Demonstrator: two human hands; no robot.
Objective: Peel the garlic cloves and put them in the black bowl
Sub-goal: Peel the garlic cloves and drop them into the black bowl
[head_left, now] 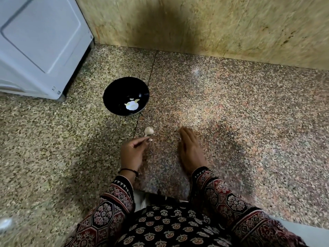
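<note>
A black bowl stands on the speckled stone counter, with a few pale peeled cloves at its bottom. In front of the bowl lies a garlic piece in its papery skin. Just below it, my left hand pinches a small whitish bit between thumb and fingertips. To the right, my right hand lies flat on the counter with straight fingers; something pale shows at its left edge, too small to tell.
A white appliance stands at the back left, close to the bowl. A stone wall runs along the back. The counter's front edge lies near my patterned sleeves.
</note>
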